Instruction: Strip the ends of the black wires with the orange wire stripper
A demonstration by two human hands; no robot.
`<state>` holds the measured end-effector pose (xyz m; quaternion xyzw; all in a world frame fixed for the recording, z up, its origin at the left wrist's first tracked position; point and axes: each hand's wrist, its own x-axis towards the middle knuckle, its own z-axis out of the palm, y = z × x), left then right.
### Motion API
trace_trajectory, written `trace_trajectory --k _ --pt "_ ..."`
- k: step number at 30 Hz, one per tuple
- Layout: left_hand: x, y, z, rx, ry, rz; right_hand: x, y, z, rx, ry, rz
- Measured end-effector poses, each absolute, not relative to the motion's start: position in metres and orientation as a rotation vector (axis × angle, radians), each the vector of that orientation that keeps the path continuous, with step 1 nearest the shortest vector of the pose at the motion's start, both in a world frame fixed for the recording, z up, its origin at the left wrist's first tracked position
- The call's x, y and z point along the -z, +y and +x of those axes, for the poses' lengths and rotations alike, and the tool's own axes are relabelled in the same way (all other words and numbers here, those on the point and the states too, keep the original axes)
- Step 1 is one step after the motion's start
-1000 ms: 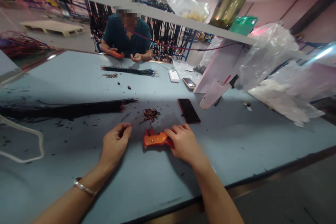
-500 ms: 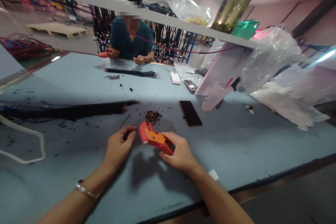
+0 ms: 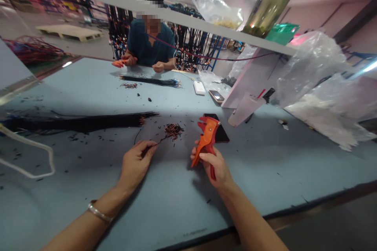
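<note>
Pinched between the thumb and fingers of my left hand [image 3: 138, 162] is a thin black wire [image 3: 159, 142], its end pointing right toward a small pile of dark and coppery cut scraps [image 3: 173, 131]. My right hand [image 3: 216, 164] is wrapped around the handles of a red and orange wire stripper [image 3: 207, 135]. The tool is held upright, jaws up and to the left, apart from the wire. Behind it lies a black phone [image 3: 223, 133], partly covered by the tool. A long bundle of black wires [image 3: 88, 123] lies left of the pile.
Across the table [image 3: 165, 208] sits a person [image 3: 151, 43] holding an orange-red tool [image 3: 120, 62] near another wire bundle [image 3: 150, 81]. A white power bank [image 3: 199, 88], a second phone [image 3: 216, 95] and a plastic cup [image 3: 246, 110] stand near the shelf upright [image 3: 250, 74]. Plastic bags lie at right.
My right hand has moved right and turned the wire stripper upright, away from my left hand. The wire's end now shows beyond my left fingertips. My left hand has barely moved.
</note>
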<state>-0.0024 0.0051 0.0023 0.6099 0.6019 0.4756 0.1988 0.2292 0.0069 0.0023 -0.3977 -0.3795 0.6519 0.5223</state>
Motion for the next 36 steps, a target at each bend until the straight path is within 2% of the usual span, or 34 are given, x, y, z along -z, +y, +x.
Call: trace_trajectory --k 6,11,17,36 --pt "0.002 -0.004 -0.001 -1.42 1.605 2.057 -0.008 0.001 0.23 -1.756 -1.0 -0.818" --pt "0.003 -0.004 0.0 -1.447 1.59 1.925 -0.01 -0.004 0.23 -2.024 -1.025 -0.719" --pt "0.003 -0.004 0.001 -1.322 1.596 1.919 -0.006 -0.008 0.222 -2.23 -1.045 -0.697" --pt "0.001 -0.007 0.003 -1.357 1.442 1.946 -0.008 -0.011 0.223 -2.261 -1.149 -0.679"
